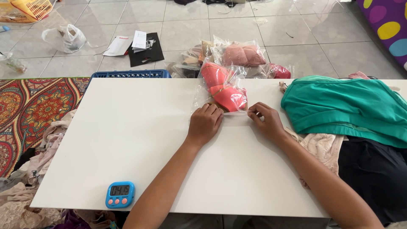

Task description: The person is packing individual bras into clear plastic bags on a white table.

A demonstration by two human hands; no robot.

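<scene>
A clear plastic bag (220, 87) with a coral-pink padded garment inside lies on the white table (140, 140), its far end hanging past the table's back edge. My left hand (205, 123) rests flat on the bag's near left corner, fingers together. My right hand (265, 119) pinches the bag's near right edge between fingertips and thumb. Both hands sit side by side at the bag's open end.
A green cloth (347, 106) over dark and beige garments covers the table's right side. A blue digital timer (120, 194) sits at the front edge. Several bagged garments (239, 55) lie on the tiled floor behind, beside a blue basket (131, 74). Patterned rug (34, 106) at left.
</scene>
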